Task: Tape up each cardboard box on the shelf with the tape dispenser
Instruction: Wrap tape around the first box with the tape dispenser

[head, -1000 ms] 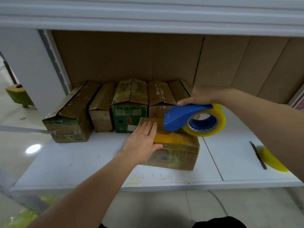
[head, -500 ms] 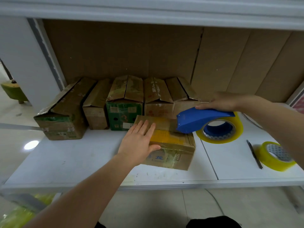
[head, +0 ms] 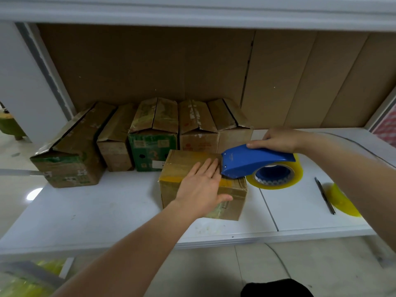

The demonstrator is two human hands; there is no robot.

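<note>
With the left hand point(head: 202, 185) pressing flat on the near box point(head: 192, 166) on the shelf point(head: 96, 209), the right hand point(head: 276, 139), gripping the tape dispenser point(head: 252, 161), should pull steadily rightward, keeping tape taut.

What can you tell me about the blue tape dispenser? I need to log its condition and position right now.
The tape dispenser has a smooth, curved blue shell that looks like plastic, over a roll of yellowish clear tape on a blue hub. It lies low with its nose on the right top edge of the front cardboard box, the roll hanging off beside the box above the shelf. The right hand holds it from above, fingers curled over the back. The left hand lies flat on the box beside the nose.
</note>
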